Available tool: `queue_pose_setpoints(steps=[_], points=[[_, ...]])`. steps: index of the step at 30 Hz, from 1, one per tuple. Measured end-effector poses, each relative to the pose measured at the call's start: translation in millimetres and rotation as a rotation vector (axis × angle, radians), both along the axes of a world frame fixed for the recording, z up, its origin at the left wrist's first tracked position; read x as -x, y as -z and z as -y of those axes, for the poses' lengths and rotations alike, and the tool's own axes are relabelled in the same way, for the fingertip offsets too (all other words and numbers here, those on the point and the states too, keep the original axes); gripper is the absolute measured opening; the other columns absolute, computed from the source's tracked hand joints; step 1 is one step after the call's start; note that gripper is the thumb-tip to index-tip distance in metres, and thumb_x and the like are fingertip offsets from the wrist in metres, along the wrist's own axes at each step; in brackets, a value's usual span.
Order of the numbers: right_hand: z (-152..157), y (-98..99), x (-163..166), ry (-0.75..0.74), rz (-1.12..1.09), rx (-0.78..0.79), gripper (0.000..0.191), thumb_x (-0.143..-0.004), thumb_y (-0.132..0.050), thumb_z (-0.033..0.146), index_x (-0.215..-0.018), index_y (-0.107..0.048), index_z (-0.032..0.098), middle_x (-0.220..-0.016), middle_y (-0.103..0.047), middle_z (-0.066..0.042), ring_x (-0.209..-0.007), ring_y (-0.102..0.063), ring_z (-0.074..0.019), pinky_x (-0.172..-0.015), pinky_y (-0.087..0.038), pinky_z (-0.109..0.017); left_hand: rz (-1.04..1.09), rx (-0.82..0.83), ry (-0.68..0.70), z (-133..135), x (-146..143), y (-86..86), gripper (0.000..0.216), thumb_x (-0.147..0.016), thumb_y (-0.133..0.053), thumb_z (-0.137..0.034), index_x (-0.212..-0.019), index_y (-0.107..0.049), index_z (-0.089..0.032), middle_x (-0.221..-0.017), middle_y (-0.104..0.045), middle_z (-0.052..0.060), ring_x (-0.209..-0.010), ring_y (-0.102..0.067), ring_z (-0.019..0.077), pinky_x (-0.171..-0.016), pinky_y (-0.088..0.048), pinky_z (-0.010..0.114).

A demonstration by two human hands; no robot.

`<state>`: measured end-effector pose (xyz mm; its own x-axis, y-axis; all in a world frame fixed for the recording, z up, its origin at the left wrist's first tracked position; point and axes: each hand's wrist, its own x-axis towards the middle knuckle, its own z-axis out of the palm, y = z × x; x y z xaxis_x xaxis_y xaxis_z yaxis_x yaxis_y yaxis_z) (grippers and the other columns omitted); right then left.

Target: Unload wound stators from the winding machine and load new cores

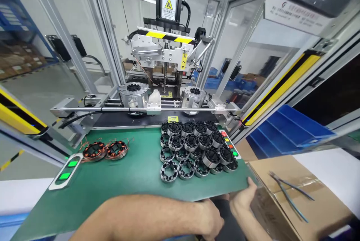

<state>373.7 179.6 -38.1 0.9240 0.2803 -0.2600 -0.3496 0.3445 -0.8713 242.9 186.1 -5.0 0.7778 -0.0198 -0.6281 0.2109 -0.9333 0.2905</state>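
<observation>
My left forearm crosses the bottom of the view, and my left hand (pixel 209 218) curls over the near edge of the green mat (pixel 126 183); its fingers are hidden below the edge. My right hand (pixel 244 200) lies against the side of a cardboard box (pixel 306 207) at the mat's right corner, thumb stretched upward, nothing seen in it. Several black-and-silver stator cores (pixel 194 147) are clustered on the mat ahead of both hands. Two copper-wound stators (pixel 104 150) lie at the mat's left.
A winding machine (pixel 165 51) stands behind the mat with two round fixtures (pixel 133 93) on a rail. Button panels sit at the left (pixel 66 169) and right (pixel 229 144). Blue-handled tweezers (pixel 289 194) rest on the box. Blue bins (pixel 289 128) are at the right.
</observation>
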Motion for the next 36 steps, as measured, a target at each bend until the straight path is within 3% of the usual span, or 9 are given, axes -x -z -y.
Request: queue_pose_setpoints(steps=[3,7,13,16,19,23,27,34,36], points=[[0.0,-2.9,0.8,0.018,-0.044,-0.034,0.059,-0.079,-0.072,0.057,-0.127,-0.076,0.023,-0.126,-0.085,-0.004,-0.13,-0.076,-0.0265,-0.115,-0.065,-0.041,0.017,0.045,0.018,-6.4,3.2,-5.2,0.085,-0.076,-0.092,-0.053,-0.151,-0.077,-0.017,-0.117,-0.09,0.02,-0.097,-0.085,0.0399,-0.086,-0.068,0.054],[1.0,-5.4,4.4,0.069,-0.075,-0.072,0.057,-0.077,-0.078,0.053,-0.125,-0.077,0.022,-0.13,-0.084,-0.005,-0.134,-0.074,-0.0247,-0.115,-0.065,-0.035,0.079,0.018,0.059,-8.8,5.6,-2.9,0.085,-0.088,-0.082,-0.061,-0.157,-0.071,-0.012,-0.13,-0.087,0.023,-0.109,-0.084,0.0386,-0.083,-0.067,0.049],[4.5,-2.7,0.2,-0.014,-0.072,-0.108,0.056,-0.076,-0.079,0.056,-0.118,-0.078,0.018,-0.128,-0.084,-0.009,-0.132,-0.075,-0.0268,-0.109,-0.07,-0.035,-0.009,-0.064,0.032,5.8,6.3,12.2,0.052,-0.081,-0.085,-0.041,-0.127,-0.088,-0.016,-0.107,-0.089,0.019,-0.099,-0.081,0.0383,-0.087,-0.066,0.056],[5.7,4.9,-6.0,0.019,-0.035,-0.106,0.054,-0.074,-0.081,0.055,-0.115,-0.077,0.019,-0.127,-0.084,-0.007,-0.132,-0.075,-0.0262,-0.105,-0.071,-0.032,-0.017,-0.024,0.063,3.8,5.9,6.3,0.062,-0.086,-0.082,-0.046,-0.138,-0.083,-0.011,-0.112,-0.088,0.021,-0.096,-0.08,0.0366,-0.081,-0.064,0.052],[5.9,13.7,-13.7,0.081,-0.009,-0.101,0.049,-0.072,-0.083,0.049,-0.112,-0.076,0.021,-0.124,-0.084,-0.006,-0.128,-0.077,-0.0257,-0.098,-0.073,-0.031,0.126,-0.032,0.044,0.7,6.7,4.4,0.075,-0.092,-0.079,-0.057,-0.152,-0.075,-0.011,-0.127,-0.086,0.024,-0.1,-0.08,0.0343,-0.077,-0.061,0.046],[4.8,19.1,-20.7,0.103,-0.004,-0.129,0.047,-0.067,-0.079,0.047,-0.107,-0.077,0.023,-0.122,-0.083,-0.008,-0.123,-0.078,-0.0311,-0.089,-0.077,-0.042,0.167,-0.105,0.069,7.5,10.0,20.1,0.064,-0.091,-0.084,-0.047,-0.144,-0.079,-0.012,-0.125,-0.086,0.023,-0.109,-0.082,0.0367,-0.081,-0.064,0.047],[3.1,13.1,-14.7,0.051,-0.009,-0.107,0.048,-0.068,-0.079,0.051,-0.105,-0.078,0.021,-0.124,-0.084,-0.007,-0.126,-0.076,-0.0312,-0.094,-0.075,-0.041,0.15,-0.051,0.065,11.8,12.0,32.1,0.063,-0.089,-0.083,-0.046,-0.141,-0.081,-0.01,-0.123,-0.087,0.024,-0.107,-0.082,0.0378,-0.079,-0.067,0.052],[-2.6,-0.5,1.9,0.017,0.009,-0.092,0.059,-0.072,-0.072,0.064,-0.113,-0.077,0.022,-0.13,-0.082,-0.009,-0.132,-0.074,-0.0339,-0.109,-0.07,-0.049,0.087,-0.029,0.002,3.8,2.6,21.8,0.067,-0.09,-0.082,-0.052,-0.146,-0.079,-0.015,-0.132,-0.085,0.025,-0.107,-0.083,0.0398,-0.084,-0.07,0.058],[-3.1,-0.3,1.1,-0.01,0.0,-0.097,0.062,-0.071,-0.073,0.066,-0.114,-0.077,0.022,-0.129,-0.083,-0.009,-0.132,-0.074,-0.0335,-0.11,-0.069,-0.049,0.079,-0.02,-0.029,10.4,-2.9,21.0,0.062,-0.085,-0.088,-0.053,-0.137,-0.084,-0.018,-0.125,-0.088,0.022,-0.105,-0.084,0.0399,-0.087,-0.07,0.061]])
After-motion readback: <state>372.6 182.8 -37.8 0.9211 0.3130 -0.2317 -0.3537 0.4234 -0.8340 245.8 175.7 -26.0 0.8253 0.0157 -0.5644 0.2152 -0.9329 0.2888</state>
